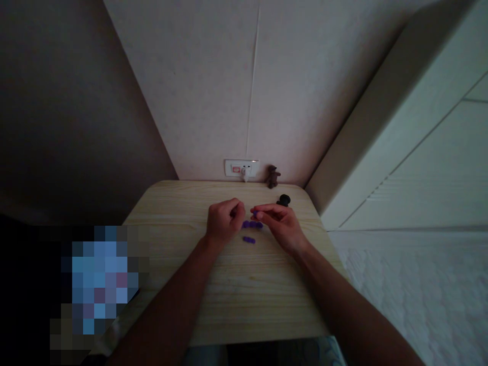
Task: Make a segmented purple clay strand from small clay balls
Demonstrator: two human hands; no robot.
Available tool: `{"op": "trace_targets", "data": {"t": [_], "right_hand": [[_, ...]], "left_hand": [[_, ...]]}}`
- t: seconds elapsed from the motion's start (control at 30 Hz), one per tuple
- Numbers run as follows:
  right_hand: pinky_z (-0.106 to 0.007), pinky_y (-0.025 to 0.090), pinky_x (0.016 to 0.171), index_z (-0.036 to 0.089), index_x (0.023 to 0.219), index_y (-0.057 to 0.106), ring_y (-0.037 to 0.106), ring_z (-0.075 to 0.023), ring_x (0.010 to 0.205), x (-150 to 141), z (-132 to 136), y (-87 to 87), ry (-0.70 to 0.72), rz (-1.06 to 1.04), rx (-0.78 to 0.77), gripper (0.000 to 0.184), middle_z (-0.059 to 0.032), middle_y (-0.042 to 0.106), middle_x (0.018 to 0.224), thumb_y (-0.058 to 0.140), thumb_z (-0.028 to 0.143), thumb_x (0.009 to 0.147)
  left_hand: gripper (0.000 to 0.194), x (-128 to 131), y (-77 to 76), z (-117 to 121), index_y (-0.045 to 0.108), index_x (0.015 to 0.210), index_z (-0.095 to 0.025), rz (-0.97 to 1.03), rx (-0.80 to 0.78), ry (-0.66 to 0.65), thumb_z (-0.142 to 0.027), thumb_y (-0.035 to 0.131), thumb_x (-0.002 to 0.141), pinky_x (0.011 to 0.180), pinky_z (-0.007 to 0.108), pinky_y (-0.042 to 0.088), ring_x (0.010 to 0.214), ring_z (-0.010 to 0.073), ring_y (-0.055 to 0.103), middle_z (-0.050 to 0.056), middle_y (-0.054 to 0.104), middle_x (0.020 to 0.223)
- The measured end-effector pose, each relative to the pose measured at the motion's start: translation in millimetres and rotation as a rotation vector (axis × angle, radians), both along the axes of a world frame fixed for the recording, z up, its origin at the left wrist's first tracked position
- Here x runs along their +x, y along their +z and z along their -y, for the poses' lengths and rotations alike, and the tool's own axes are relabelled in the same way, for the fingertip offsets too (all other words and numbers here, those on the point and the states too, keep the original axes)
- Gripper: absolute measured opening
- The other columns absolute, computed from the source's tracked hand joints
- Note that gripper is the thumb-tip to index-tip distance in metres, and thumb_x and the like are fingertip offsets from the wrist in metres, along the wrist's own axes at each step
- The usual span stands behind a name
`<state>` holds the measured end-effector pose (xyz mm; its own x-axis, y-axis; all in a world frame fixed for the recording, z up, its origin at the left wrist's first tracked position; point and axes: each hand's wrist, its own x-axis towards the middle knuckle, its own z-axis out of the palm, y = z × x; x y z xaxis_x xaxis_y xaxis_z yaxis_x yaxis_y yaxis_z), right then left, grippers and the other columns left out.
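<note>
Right hand (284, 226): thumb and fingers pinch a purple piece (256, 214), centre of the frame, just above the long row. Left hand (224, 218): fingers curled closed, facing our right across a narrow gap; whether anything sits inside, we cannot tell.

Long row (252, 224), purple, knobbly: on the surface (247, 295), between our hands. Long axis runs left to right, nearly level in the frame, spanning the gap; its left end lies just beside our left hand, its right end just beside our right thumb. Neither hand is clearly nearer.

Short row (249, 240), purple: below the long row and apart from it, axis near parallel, right end dipping slightly. We judge our left hand a little nearer.

Black item (283, 200): just above our right hand. Brown bear (272, 177): upright, farther up, by the wall (206, 101).
</note>
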<state>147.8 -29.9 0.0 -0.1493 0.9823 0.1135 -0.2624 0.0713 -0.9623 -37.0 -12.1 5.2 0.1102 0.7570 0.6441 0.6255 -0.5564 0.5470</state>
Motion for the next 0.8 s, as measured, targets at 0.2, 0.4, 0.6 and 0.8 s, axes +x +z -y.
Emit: {"op": "trace_targets", "data": {"t": [0.2,0.4,0.6,0.8], "right_hand": [[-0.026,0.053,0.062,0.021,0.083,0.081,0.064,-0.0121,0.063,-1.1,2.3,8.5,-0.027,0.057,0.057,0.019,-0.0001,0.072,0.070,0.089,0.037,0.074],[-0.028,0.054,0.069,0.024,0.089,0.083,0.066,-0.0128,0.071,0.3,0.0,4.4,-0.022,0.075,0.103,0.017,-0.0014,0.075,0.082,0.085,0.037,0.078],[-0.035,0.057,0.093,0.026,0.105,0.082,0.075,-0.0173,0.093,1.0,-3.9,-3.9,-0.048,0.047,0.008,0.029,-0.0059,0.081,0.111,0.085,0.037,0.078],[-0.031,0.060,0.080,0.022,0.107,0.077,0.074,-0.0147,0.078,-0.9,-4.2,-2.5,-0.017,-0.062,-0.008,0.034,-0.0037,0.078,0.094,0.081,0.047,0.083]], "left_hand": [[0.037,0.3,0.4,0.2,0.062,0.061,-0.018,0.006,-0.015,0.003,-0.030,0.048,0.093,0.055,0.026,0.037,0.048,0.0111,0.052,0.000,0.062,0.054],[0.038,0.6,1.4,0.2,0.059,0.058,-0.019,-0.002,0.004,0.007,-0.030,0.049,0.093,0.054,0.026,0.035,0.047,0.0106,0.049,-0.001,0.055,0.050],[0.036,0.6,1.1,0.7,0.062,0.061,-0.018,-0.003,0.003,0.010,-0.029,0.049,0.093,0.055,0.026,0.037,0.048,0.0110,0.052,0.000,0.061,0.053],[0.035,0.6,1.7,1.1,0.063,0.061,-0.018,0.002,0.002,0.006,-0.028,0.049,0.092,0.055,0.026,0.038,0.048,0.0110,0.053,0.000,0.062,0.053]]}}
